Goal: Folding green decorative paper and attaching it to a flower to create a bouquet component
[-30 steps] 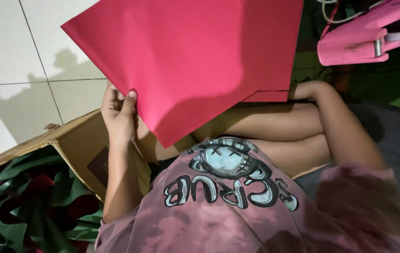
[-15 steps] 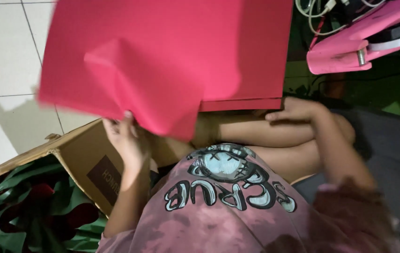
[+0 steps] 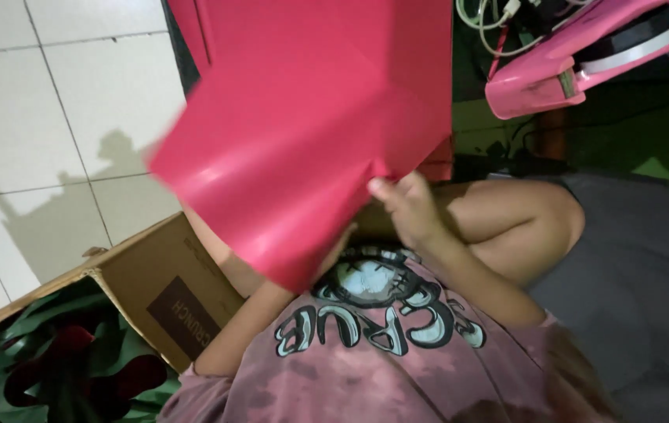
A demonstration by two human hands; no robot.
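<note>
The left hand is hidden — its forearm [image 3: 252, 313] runs up from the lower middle and disappears behind the big red sheet [image 3: 311, 133], so I cannot tell whether those fingers are spread or closed. The right hand [image 3: 405, 207] shows clearly just under the sheet's lower right edge, fingers curled together and pinching that edge with the thumb.

The red sheet is held up in the air over the person's lap and bare knees, above the tiled floor [image 3: 52, 117]. It is smooth, thin and slightly glossy, like stiff paper or foam sheet, with a crease running through it and one corner drooping toward the chest. Its top is cut off by the frame, and a second red layer behind it is hard to separate.

At the lower left stands a brown cardboard box [image 3: 158, 294], its flap open, with green leaf-like pieces and dark red shapes [image 3: 52, 368] inside — blurred and dim. At the upper right, a pink plastic object [image 3: 569, 70] and pale cables [image 3: 491, 23] are partly cut off.
</note>
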